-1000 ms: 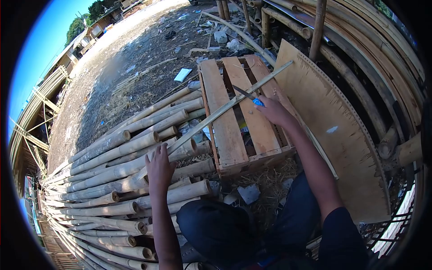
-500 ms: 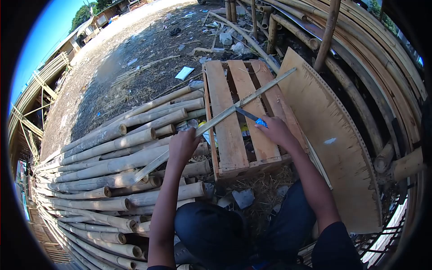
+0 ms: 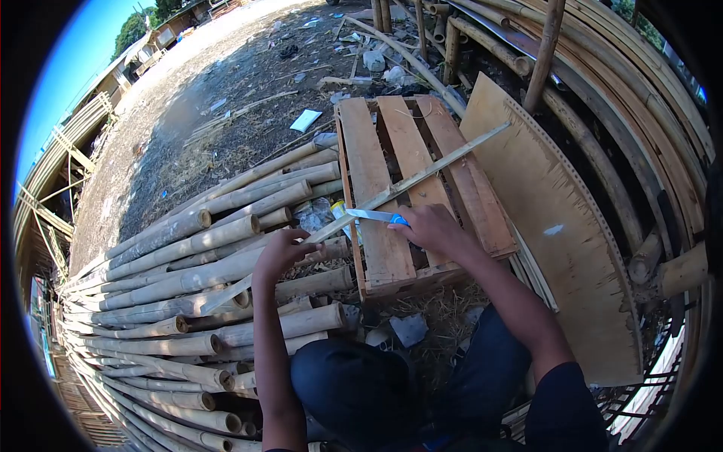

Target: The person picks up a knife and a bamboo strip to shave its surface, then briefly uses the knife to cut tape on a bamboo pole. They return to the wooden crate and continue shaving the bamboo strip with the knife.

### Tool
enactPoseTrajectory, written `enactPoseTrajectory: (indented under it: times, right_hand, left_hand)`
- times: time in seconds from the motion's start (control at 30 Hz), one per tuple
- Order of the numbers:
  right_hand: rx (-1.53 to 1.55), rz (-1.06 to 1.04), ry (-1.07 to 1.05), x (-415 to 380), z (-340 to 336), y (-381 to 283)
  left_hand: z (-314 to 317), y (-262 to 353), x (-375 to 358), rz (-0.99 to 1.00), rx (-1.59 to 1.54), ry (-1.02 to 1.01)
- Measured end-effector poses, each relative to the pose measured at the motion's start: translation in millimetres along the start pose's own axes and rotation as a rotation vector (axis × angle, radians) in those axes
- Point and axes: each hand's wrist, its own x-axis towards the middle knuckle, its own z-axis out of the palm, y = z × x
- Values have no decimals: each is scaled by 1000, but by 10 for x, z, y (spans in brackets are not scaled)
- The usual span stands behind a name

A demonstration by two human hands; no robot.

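My left hand (image 3: 277, 258) is closed around a long, thin bamboo strip (image 3: 444, 161) near its lower end. The strip slants up to the right across a slatted wooden crate (image 3: 382, 252), and its far end overlaps a plywood sheet. In my right hand (image 3: 434, 229) is a knife (image 3: 372, 215) with a blue handle. Its blade points left, with the tip at the strip close to the crate's left edge. My fingers hide most of the handle.
Bamboo poles (image 3: 248, 260) lie stacked to the left, cut ends facing me. A curved plywood sheet (image 3: 576, 248) leans at the right, with long timber and bamboo behind it. Scraps and a white piece (image 3: 306, 120) litter the ground ahead.
The knife has moved left and down along the strip, towards my left hand. My left hand has shifted slightly down and left, its fingers loosened, and the strip has turned slightly.
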Motion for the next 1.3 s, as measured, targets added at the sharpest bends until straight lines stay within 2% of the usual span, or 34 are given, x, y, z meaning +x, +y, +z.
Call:
enactPoseTrajectory:
  times: [0.07, 0.1, 0.2, 0.27, 0.33, 0.4, 0.47, 0.57, 0.67, 0.7, 0.8, 0.83, 0.93, 0.97, 1.0, 1.07, 1.1, 1.13, 1.2, 1.23, 1.3]
  right_hand:
    - [-56, 79, 43, 68, 60, 194]
    - [-113, 164, 84, 71, 59, 198]
    - [-251, 248, 66, 118, 91, 25]
    - [-223, 210, 25, 66, 34, -171]
    - [-50, 17, -23, -28, 33, -319]
    - [5, -24, -37, -23, -34, -294]
    - [-210, 237, -66, 51, -168, -40]
    - [-268, 229, -30, 87, -63, 216]
    - [-121, 159, -99, -6, -6, -190]
    - [-65, 25, 3, -58, 46, -298]
    - [-138, 133, -75, -23, -87, -270]
    - [-167, 214, -12, 35, -106, -8]
    - [-277, 229, 44, 94, -18, -92]
    - [-236, 279, -68, 88, -55, -233]
    - [-233, 276, -71, 33, -61, -347]
    - [-136, 4, 32, -62, -36, -471]
    - [-117, -75, 130, -88, -22, -344]
    - [-107, -68, 126, -52, 7, -181]
    - [-292, 323, 6, 116, -75, 37]
    - [-213, 418, 10, 153, -73, -67]
    - [-208, 369, 28, 141, -82, -231]
  left_hand:
    - [9, -95, -16, -9, -44, 21]
    - [47, -55, -50, -18, -43, 13]
    - [114, 81, -12, -12, -25, 28]
    - [122, 34, 9, 37, 86, 96]
    - [99, 51, -16, 33, 70, 81]
    - [68, 68, -57, 25, 57, 64]
    - [42, 89, -103, -2, 82, 24]
    - [183, 119, -10, 56, 96, 60]
    - [83, 182, -53, 43, 131, 58]
    - [103, 162, -68, 59, 91, 83]
    - [92, 110, -115, 1, 88, 46]
    - [155, 103, -148, -7, 96, 34]
    - [208, 261, -29, 102, 126, 112]
    - [186, 293, -67, 64, 148, 117]
    - [162, 324, -107, 26, 178, 112]
    - [151, 308, -104, 19, 218, 79]
    - [162, 219, -84, 72, 201, 115]
    - [196, 124, -105, 119, 184, 146]
    - [352, 132, -89, 108, 195, 106]
    - [358, 212, 17, 108, 183, 103]
    - [308, 230, 21, 111, 192, 121]
